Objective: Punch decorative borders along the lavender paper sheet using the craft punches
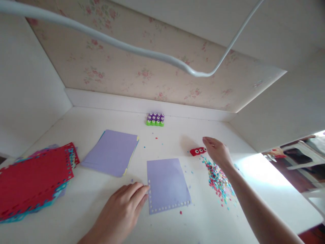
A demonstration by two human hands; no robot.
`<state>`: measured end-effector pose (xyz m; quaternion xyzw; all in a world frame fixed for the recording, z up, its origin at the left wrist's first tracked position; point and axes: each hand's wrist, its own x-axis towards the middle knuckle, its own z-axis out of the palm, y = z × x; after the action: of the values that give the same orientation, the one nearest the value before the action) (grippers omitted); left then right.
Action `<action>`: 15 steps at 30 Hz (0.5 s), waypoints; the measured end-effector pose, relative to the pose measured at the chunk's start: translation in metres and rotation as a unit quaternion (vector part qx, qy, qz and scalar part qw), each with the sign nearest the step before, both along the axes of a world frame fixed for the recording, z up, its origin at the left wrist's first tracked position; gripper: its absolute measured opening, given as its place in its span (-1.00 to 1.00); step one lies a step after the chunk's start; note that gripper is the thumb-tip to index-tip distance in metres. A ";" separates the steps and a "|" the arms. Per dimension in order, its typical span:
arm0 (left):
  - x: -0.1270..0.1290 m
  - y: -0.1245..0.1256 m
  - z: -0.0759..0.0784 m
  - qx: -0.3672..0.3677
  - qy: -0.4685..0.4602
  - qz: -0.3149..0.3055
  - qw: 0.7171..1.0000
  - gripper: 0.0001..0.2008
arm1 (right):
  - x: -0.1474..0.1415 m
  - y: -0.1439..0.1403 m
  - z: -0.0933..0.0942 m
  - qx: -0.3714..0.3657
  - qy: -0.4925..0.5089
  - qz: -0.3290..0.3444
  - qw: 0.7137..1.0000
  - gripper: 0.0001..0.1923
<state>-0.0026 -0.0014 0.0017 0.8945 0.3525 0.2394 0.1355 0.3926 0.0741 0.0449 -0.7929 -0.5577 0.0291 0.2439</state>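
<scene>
Red punch (197,151) under right hand (217,151) fingertips, grip unclear, left hand (122,210) flat beside lilac sheet (167,185).

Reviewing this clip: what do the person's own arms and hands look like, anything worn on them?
Both are bare. The left hand shows no ring, glove or watch, with the wrist uncovered. The right hand is likewise unadorned, and the right forearm has no sleeve along its whole visible length. No markings or bands show on either.

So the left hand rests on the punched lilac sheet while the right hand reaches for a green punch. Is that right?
Not quite. In the head view the right hand reaches for a red punch, not a green one. The left hand does rest at the edge of the punched lilac sheet.
</scene>
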 end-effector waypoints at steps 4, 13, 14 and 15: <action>0.003 -0.004 0.005 -0.035 0.014 -0.035 0.999 -0.76 | -0.060 0.045 -0.001 -0.012 -0.008 0.149 0.989 -0.64; 0.007 -0.006 0.009 -0.052 0.006 -0.068 0.996 -0.83 | -0.134 0.138 -0.025 -0.035 -0.014 0.226 0.973 -0.63; 0.007 -0.006 0.008 -0.059 0.006 -0.069 0.996 -0.84 | -0.135 0.139 -0.026 -0.033 -0.011 0.220 0.975 -0.66; 0.008 -0.006 0.008 -0.064 0.006 -0.067 0.996 -0.84 | -0.135 0.139 -0.027 -0.030 -0.006 0.213 0.977 -0.70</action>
<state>0.0049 -0.0078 0.0097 0.9068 0.3073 0.2018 0.2062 0.2571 0.2132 0.0179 -0.6633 -0.7140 0.0922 0.2044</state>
